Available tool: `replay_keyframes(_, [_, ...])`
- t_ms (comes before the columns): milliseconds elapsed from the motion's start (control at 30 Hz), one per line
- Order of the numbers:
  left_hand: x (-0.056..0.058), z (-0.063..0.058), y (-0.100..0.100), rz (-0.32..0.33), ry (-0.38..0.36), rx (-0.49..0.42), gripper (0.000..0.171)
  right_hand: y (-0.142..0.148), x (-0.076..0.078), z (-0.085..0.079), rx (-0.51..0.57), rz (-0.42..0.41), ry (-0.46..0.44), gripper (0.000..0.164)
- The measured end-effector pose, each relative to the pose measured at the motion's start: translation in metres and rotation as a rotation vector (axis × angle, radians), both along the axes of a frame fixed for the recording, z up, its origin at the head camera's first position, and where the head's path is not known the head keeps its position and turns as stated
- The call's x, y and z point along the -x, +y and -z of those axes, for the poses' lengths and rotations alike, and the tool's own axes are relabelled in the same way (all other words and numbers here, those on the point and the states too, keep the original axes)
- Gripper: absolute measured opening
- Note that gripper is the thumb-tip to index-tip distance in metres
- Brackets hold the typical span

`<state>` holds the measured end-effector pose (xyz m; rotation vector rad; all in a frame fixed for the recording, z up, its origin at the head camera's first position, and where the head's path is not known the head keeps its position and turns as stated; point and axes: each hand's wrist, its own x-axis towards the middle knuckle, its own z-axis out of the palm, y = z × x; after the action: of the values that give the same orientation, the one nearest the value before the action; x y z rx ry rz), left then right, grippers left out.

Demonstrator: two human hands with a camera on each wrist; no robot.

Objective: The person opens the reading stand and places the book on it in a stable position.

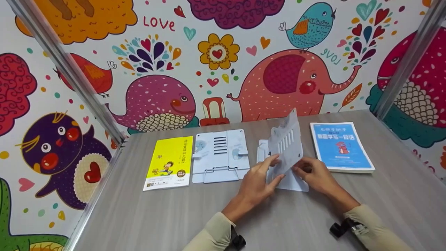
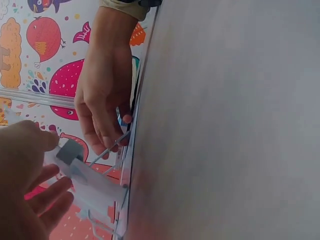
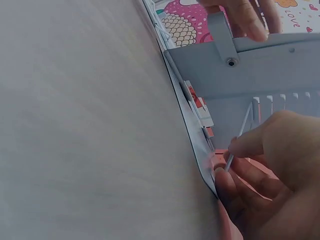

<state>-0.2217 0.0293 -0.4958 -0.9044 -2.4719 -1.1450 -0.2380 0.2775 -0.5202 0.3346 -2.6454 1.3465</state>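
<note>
A pale grey book stand [image 1: 287, 148] stands partly unfolded on the table, its slotted panel tilted up from a flat base [image 1: 297, 184]. My left hand [image 1: 254, 183] holds the panel by its near left edge, next to a grey page clip [image 2: 70, 151]. Behind the panel, my right hand [image 1: 316, 173] pinches a thin wire support leg [image 3: 243, 123] between thumb and fingers, close above the base. From the head view, the panel hides this wire. The slots [image 3: 270, 102] in the panel's back lie just beyond the right fingers.
Left of the raised stand, a second book stand [image 1: 205, 164] lies folded flat with its wire ledge toward me. Beside it is a yellow book [image 1: 170, 150]. A blue book [image 1: 343, 141] lies on the right. Patterned wall panels [image 1: 216, 21] border the grey table [image 1: 156, 223].
</note>
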Motion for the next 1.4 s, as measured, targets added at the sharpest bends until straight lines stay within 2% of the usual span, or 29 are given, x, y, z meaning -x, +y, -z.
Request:
replay_keyframes(167, [0.002, 0.000, -0.001, 0.017, -0.086, -0.005, 0.061, 0.001, -0.001, -0.001, -0.001, 0.010, -0.023, 0.021])
replay_keyframes(367, [0.012, 0.002, -0.010, 0.048, -0.156, -0.041, 0.054, -0.002, 0.000, -0.001, 0.006, 0.004, -0.018, 0.020])
replay_keyframes(567, [0.025, 0.000, -0.017, 0.060, -0.168, -0.086, 0.053, -0.008, -0.006, -0.008, 0.033, 0.034, 0.027, 0.017])
replay_keyframes(667, [0.032, -0.001, -0.020, 0.072, -0.162, -0.084, 0.048, -0.012, -0.010, -0.013, 0.000, 0.021, 0.075, 0.026])
replay_keyframes(767, [0.040, 0.001, -0.020, 0.079, -0.162, -0.056, 0.041, -0.015, -0.014, -0.015, -0.036, -0.033, 0.093, 0.037])
replay_keyframes(867, [0.047, 0.004, -0.019, 0.049, -0.168, -0.014, 0.037, -0.018, -0.017, -0.014, -0.060, -0.076, 0.092, 0.038])
replay_keyframes(1033, [0.060, 0.009, -0.015, -0.018, -0.223, 0.035, 0.038, -0.021, -0.021, -0.014, -0.075, -0.097, 0.028, 0.039])
replay_keyframes(1200, [0.070, 0.014, -0.010, -0.035, -0.277, 0.085, 0.046, -0.026, -0.023, -0.014, -0.072, -0.115, -0.014, 0.045])
replay_keyframes(1400, [0.077, 0.018, -0.004, -0.072, -0.323, 0.153, 0.049, -0.029, -0.023, -0.013, -0.053, -0.072, 0.007, 0.043])
